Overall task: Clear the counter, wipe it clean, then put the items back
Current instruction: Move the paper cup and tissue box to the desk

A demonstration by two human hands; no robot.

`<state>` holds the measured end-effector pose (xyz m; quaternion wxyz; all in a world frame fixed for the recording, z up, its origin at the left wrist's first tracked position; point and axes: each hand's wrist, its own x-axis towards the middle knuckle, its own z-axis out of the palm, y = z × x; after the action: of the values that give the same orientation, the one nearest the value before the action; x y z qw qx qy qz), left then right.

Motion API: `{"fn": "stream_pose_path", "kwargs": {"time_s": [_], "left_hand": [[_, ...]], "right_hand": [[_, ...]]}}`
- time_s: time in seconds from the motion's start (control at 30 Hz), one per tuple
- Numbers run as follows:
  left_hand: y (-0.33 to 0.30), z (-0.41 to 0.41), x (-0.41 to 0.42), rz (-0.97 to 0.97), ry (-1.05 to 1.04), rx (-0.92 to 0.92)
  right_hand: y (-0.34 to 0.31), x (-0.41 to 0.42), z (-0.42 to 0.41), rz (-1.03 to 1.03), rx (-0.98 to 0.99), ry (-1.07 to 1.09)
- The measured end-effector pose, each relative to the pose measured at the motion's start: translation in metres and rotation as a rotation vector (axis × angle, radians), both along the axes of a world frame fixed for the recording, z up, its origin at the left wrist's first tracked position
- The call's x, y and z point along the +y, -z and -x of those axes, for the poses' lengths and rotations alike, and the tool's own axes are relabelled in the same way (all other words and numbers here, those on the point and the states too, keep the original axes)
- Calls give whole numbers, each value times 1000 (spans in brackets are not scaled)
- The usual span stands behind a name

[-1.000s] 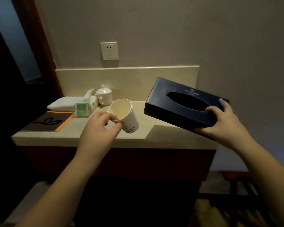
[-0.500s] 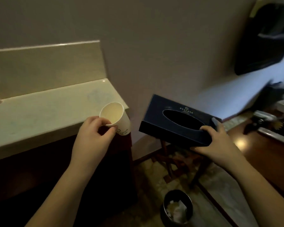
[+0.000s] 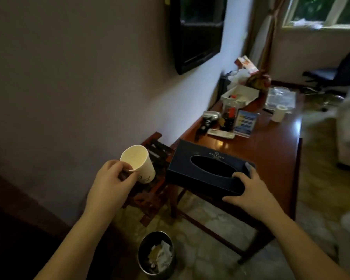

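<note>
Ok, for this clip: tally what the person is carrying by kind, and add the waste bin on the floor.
Paper cup, pinched at the rim by the left hand: 1
Dark blue tissue box, gripped at its near end by the right hand: 1
Waste bin, with crumpled paper in it: 1
Total: 3

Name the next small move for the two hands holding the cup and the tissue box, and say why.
Probably lower the dark tissue box onto the bare near end of the wooden desk. The right hand holds it over that corner, which looks free of clutter, while the left hand has the paper cup pinched at its rim and could set it down beside the box afterward.
</note>
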<state>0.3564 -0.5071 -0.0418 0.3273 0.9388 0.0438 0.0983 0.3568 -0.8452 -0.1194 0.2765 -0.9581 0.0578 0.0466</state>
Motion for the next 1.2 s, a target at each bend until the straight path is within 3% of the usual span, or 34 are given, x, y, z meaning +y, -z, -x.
{"fn": "stream_pose_path", "kwargs": {"time_s": [0.47,0.8,1.2], "left_hand": [[48,-116,-244,-126,250,67],[87,-199,-317,-178,436,114],[161,-345,-398,-256,594,251]], "right_hand": [[51,-230,-9,7,75,239],[79,-291,-48,54,92,341],[114,-350,-194,117,199,411]]}}
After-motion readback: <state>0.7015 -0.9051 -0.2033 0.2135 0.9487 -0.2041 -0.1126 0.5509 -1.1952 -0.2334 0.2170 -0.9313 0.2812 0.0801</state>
